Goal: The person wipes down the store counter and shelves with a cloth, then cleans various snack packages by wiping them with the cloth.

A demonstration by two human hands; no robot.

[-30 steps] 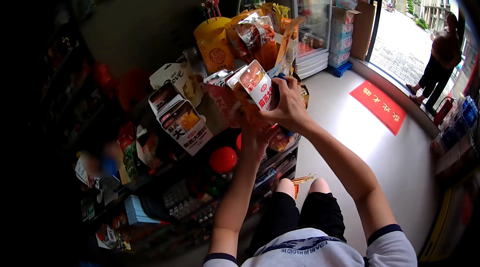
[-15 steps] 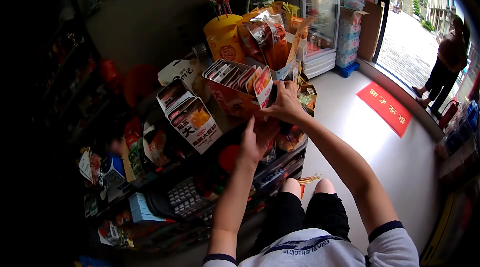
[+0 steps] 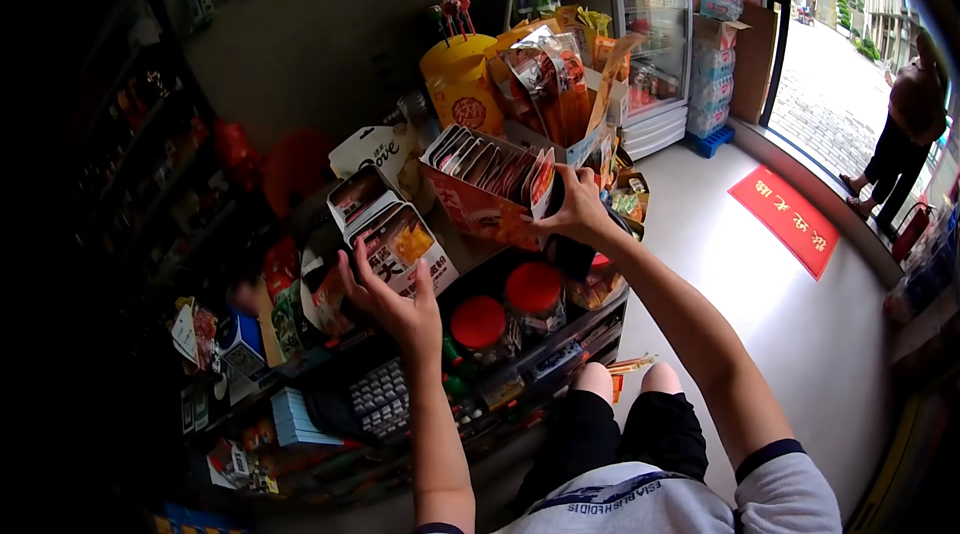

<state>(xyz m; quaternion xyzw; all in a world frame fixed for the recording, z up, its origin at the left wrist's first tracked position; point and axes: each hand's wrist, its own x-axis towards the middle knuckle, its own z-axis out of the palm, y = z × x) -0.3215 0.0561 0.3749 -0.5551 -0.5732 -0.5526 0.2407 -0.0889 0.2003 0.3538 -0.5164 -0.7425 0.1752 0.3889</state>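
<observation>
A red display box (image 3: 480, 206) packed with upright snack packets (image 3: 495, 162) stands tilted on the counter. My right hand (image 3: 578, 209) grips its right end, the thumb low on the front and the fingers behind the corner. To its left is a white display box (image 3: 432, 269) with a picture of orange food on the front and packets in its back part. My left hand (image 3: 395, 306) is open in front of this box, fingers spread; whether the fingertips touch it I cannot tell.
Two red-lidded jars (image 3: 478, 322) and a keyboard (image 3: 378, 399) sit below the boxes. Behind stand a yellow tub (image 3: 462, 84) with lollipops and hanging snack bags (image 3: 550, 84). A glass-door fridge (image 3: 655, 34), a red mat (image 3: 785, 219) and a person (image 3: 908, 124) by the doorway are to the right.
My left hand has moved left from the red box to the white box, and its fingers have spread. My right hand stays at the red box's end. The view has shifted slightly.
</observation>
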